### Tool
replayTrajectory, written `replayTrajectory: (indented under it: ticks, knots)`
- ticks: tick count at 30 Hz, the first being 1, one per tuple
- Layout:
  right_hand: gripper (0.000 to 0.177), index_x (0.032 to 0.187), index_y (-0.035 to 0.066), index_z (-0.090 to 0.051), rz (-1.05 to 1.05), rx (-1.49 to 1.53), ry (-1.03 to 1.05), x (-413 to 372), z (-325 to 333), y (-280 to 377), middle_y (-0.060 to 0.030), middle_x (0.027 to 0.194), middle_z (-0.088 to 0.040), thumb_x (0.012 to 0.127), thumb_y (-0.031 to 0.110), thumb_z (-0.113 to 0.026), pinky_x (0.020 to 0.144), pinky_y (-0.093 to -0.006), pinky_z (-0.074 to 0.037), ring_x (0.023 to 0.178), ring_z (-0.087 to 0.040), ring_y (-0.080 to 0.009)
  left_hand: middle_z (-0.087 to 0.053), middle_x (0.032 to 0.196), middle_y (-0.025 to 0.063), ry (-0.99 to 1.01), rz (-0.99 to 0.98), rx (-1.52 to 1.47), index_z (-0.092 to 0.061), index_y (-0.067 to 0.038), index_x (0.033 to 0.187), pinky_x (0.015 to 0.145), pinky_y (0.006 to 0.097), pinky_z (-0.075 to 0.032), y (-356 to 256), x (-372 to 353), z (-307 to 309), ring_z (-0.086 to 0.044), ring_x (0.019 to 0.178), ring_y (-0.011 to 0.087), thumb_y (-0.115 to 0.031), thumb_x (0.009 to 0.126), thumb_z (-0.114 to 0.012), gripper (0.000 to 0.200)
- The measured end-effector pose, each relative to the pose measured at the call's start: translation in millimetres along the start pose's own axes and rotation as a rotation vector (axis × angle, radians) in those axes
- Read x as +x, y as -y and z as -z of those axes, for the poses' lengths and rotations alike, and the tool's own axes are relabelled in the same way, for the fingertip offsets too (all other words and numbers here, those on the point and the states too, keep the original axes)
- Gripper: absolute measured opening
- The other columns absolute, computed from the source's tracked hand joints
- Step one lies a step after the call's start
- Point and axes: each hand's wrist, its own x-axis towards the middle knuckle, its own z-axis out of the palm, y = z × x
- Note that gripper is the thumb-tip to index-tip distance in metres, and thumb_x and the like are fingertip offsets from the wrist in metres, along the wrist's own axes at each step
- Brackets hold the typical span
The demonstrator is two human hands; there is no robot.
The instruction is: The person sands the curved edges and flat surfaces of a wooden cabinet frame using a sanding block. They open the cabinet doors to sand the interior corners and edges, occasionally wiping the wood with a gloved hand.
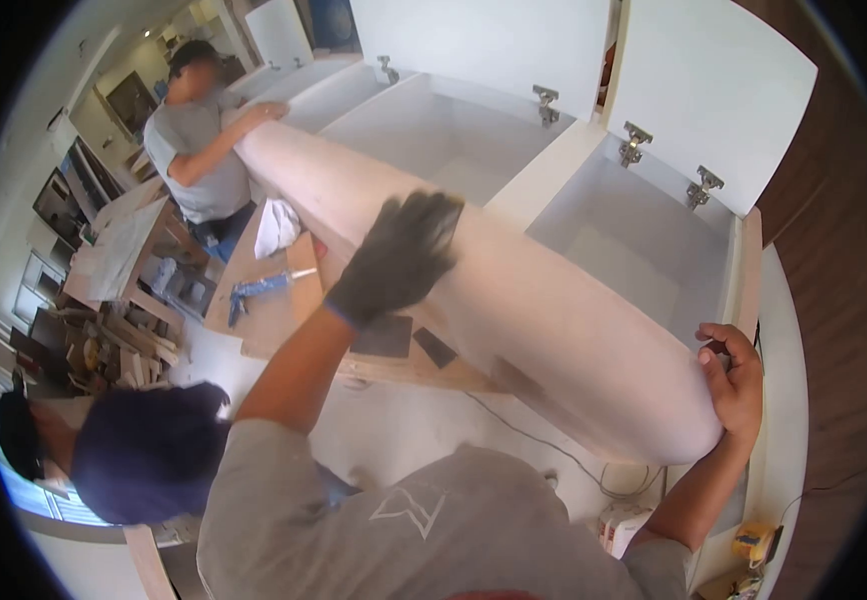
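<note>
long rounded panel runs slantwise through the middle of the frame, in front of a white cabinet. the gloved left hand lies across it, fingers together, over what looks like a thin pad (blurred, so i cannot tell the grip); the bare right hand, loosely half-curled, sets its thumb at the lower-right end, probably to steady it, as a co-worker's hand seems to at upper left. raised lids block the far side; a caulking gun, white cloth and dark sheets crowd the bench at centre left.
</note>
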Motion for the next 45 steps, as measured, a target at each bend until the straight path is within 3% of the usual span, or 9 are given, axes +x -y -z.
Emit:
replayTrajectory:
  ticks: [6, 12, 15, 21, 29, 33, 39, 42, 45]
  knots:
    - [0.034, 0.132, 0.004, -0.073, -0.04, -0.021, -0.022, -2.5, 1.2, -0.8, -0.0128, 0.125, -0.077, 0.107, 0.025, -0.068, 0.097, -0.0359, -0.055, 0.108, -0.071, -0.0236, -0.059, 0.137, 0.0169, -0.016, -0.074, 0.078, -0.059, 0.001, 0.139, 0.104, 0.0497, -0.042, 10.9, 2.5, 0.9, -0.056, 0.125, 0.0376, -0.024, 0.1, -0.063, 0.047]
    - [0.034, 0.132, 0.003, -0.074, -0.135, -0.036, 0.04, 1.8, -0.1, -3.8, -0.0164, 0.127, -0.077, 0.106, 0.026, -0.068, 0.101, -0.0394, -0.056, 0.113, -0.072, -0.027, -0.057, 0.146, 0.0163, 0.059, 0.082, 0.033, -0.053, -0.001, 0.147, 0.106, 0.0526, -0.041, 26.3, 10.4, -17.8, -0.053, 0.131, 0.0355, -0.021, 0.097, -0.06, 0.054]
    - [0.031, 0.122, -0.004, -0.071, -0.012, 0.08, -0.106, -1.9, -11.9, -1.7, -0.0133, 0.109, -0.072, 0.096, 0.011, -0.074, 0.089, -0.0352, -0.053, 0.093, -0.064, -0.0231, -0.057, 0.148, 0.0135, 0.083, 0.138, 0.006, -0.051, -0.005, 0.151, 0.109, 0.055, -0.039, 26.0, 10.7, -22.4, -0.052, 0.135, 0.0333, -0.026, 0.098, -0.06, 0.057]
    - [0.033, 0.132, 0.003, -0.073, -0.042, -0.151, -0.028, 3.4, -7.1, 1.1, -0.0169, 0.124, -0.077, 0.106, 0.023, -0.068, 0.101, -0.0402, -0.056, 0.113, -0.073, -0.0284, -0.059, 0.148, 0.0101, 0.004, 0.155, 0.03, -0.056, -0.008, 0.148, 0.11, 0.0558, -0.038, 18.5, -4.1, -19.7, -0.053, 0.137, 0.0295, -0.031, 0.099, -0.061, 0.054]
    - [0.037, 0.131, 0.002, -0.074, 0.025, -0.204, -0.028, 5.2, -1.2, -4.4, -0.018, 0.12, -0.078, 0.105, 0.029, -0.069, 0.099, -0.0394, -0.056, 0.111, -0.073, -0.03, -0.055, 0.154, 0.0112, -0.004, 0.154, 0.002, -0.055, -0.008, 0.153, 0.118, 0.0628, -0.033, 9.0, -18.6, -22.0, -0.047, 0.146, 0.0341, -0.03, 0.1, -0.067, 0.059]
    - [0.038, 0.131, 0.002, -0.074, 0.005, -0.209, -0.022, 4.3, -5.6, 4.9, -0.0175, 0.118, -0.078, 0.106, 0.03, -0.069, 0.097, -0.0389, -0.056, 0.108, -0.073, -0.0291, -0.057, 0.154, 0.0125, 0.164, 0.182, 0.097, -0.056, -0.008, 0.154, 0.117, 0.0611, -0.035, 26.5, 15.0, -26.2, -0.048, 0.146, 0.0334, -0.033, 0.102, -0.063, 0.058]
    - [0.037, 0.131, 0.003, -0.074, 0.02, -0.251, -0.028, 2.7, -4.3, 3.8, -0.0164, 0.118, -0.078, 0.107, 0.03, -0.068, 0.095, -0.0382, -0.057, 0.105, -0.073, -0.0272, -0.054, 0.159, 0.0133, 0.01, 0.169, -0.041, -0.05, -0.006, 0.16, 0.117, 0.0607, -0.035, -3.3, -24.0, -20.8, -0.047, 0.147, 0.0357, -0.035, 0.105, -0.059, 0.063]
    - [0.035, 0.132, 0.005, -0.074, 0.048, -0.205, -0.03, 2.5, -4.6, -8.3, -0.0152, 0.118, -0.078, 0.107, 0.029, -0.068, 0.095, -0.0376, -0.057, 0.108, -0.072, -0.026, -0.054, 0.159, 0.0132, -0.058, 0.11, 0.133, -0.051, -0.006, 0.159, 0.116, 0.0597, -0.036, -7.7, -26.3, -28.8, -0.048, 0.145, 0.0347, -0.035, 0.104, -0.059, 0.062]
    - [0.035, 0.133, 0.007, -0.075, 0.033, -0.251, -0.019, 2.5, -5.4, -2.7, -0.014, 0.122, -0.078, 0.107, 0.029, -0.068, 0.097, -0.0375, -0.057, 0.11, -0.072, -0.0251, -0.057, 0.154, 0.0126, 0.096, 0.176, 0.074, -0.056, -0.006, 0.151, 0.113, 0.0602, -0.037, 10.7, 24.4, -31.4, -0.05, 0.142, 0.0335, -0.035, 0.104, -0.058, 0.056]
